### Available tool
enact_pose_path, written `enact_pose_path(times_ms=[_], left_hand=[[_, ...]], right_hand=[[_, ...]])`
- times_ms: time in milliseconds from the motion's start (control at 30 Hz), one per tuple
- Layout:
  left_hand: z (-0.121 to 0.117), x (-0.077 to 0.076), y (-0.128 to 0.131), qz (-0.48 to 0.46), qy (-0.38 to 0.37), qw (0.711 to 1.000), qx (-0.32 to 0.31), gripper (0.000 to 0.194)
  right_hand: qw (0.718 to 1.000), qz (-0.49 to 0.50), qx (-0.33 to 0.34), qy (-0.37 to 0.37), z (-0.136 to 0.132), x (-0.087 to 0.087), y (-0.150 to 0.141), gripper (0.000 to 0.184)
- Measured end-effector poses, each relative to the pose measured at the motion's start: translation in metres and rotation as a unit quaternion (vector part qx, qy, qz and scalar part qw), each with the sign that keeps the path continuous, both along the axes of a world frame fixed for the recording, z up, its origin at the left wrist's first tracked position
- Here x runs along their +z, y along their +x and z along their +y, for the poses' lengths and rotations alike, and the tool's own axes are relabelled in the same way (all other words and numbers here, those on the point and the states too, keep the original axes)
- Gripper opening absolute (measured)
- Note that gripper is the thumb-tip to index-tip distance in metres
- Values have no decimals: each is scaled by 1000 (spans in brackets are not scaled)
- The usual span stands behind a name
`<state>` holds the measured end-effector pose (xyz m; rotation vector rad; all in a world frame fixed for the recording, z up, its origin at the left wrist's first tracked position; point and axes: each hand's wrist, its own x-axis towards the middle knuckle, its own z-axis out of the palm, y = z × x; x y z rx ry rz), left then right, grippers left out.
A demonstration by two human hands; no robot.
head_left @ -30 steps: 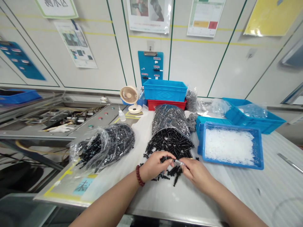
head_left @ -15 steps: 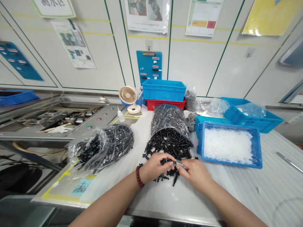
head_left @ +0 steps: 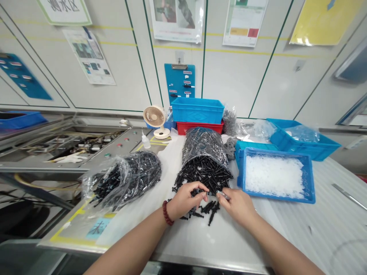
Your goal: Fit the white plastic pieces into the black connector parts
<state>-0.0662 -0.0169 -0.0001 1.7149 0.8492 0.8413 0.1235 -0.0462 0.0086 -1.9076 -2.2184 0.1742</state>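
Note:
My left hand (head_left: pixel 185 198), with a red bead bracelet at the wrist, pinches a small black plastic part (head_left: pixel 204 193) at its fingertips. My right hand (head_left: pixel 237 205) is closed on a thin silvery tool (head_left: pixel 223 194) whose tip meets that part. Both hands hover over a few loose black parts (head_left: pixel 207 211) on the white table, just in front of the heap of black parts (head_left: pixel 205 172) spilling from an open plastic bag.
A second bag of black parts (head_left: pixel 126 177) lies to the left. A blue tray of white pieces (head_left: pixel 275 176) sits to the right, more blue bins (head_left: pixel 304 139) behind it. A small fan (head_left: pixel 155 119), a bottle (head_left: pixel 145 140), stacked blue and red bins (head_left: pixel 197 114) stand at the back.
Both hands have shifted slightly toward the heap, still holding the black part and the tool together. The view has tilted a little.

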Motion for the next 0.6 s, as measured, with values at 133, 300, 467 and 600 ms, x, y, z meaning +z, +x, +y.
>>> enact_pose_path(times_ms=[133, 300, 467, 600], left_hand=[[3, -1, -1, -24, -15, 1000, 8, 19], [10, -2, -1, -51, -33, 997, 48, 28], [19, -3, -3, -61, -7, 989, 133, 37], [18, 9, -6, -99, 20, 976, 193, 37]], right_hand=[[1000, 10, 2, 18, 2, -1, 1, 34], [999, 18, 15, 35, 5, -3, 5, 36], [999, 32, 18, 17, 11, -5, 9, 38], [999, 43, 27, 17, 14, -5, 10, 39]])
